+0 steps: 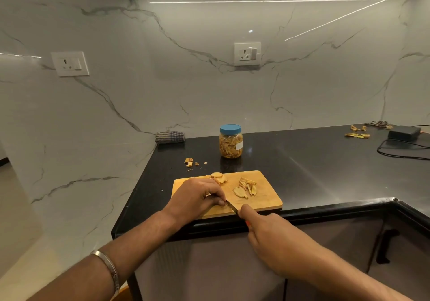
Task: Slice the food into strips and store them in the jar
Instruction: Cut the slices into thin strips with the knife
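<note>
Food: pale yellow-tan pieces lie on the wooden cutting board (267, 196), which sits at the near edge of the black worktop (314, 161). Flat slices (218, 177) are heaped at the board's far left; cut strips (248, 185) lie fanned at its centre-right.

The left hand (197, 199) rests on the board, fingers curled down over a piece that is hidden beneath them. The right hand (270, 237) is clamped round the handle of a knife (231, 207), index finger along the spine, blade angled toward the left fingertips.

The jar (230, 141), clear with a blue lid on, stands behind the board, apart from it, and holds strips.

Scraps (189, 161) lie left of the jar. A checked cloth (169, 137) sits against the marble wall. Peelings (357, 135), a black box (404, 133) and a cable occupy the far right.
</note>
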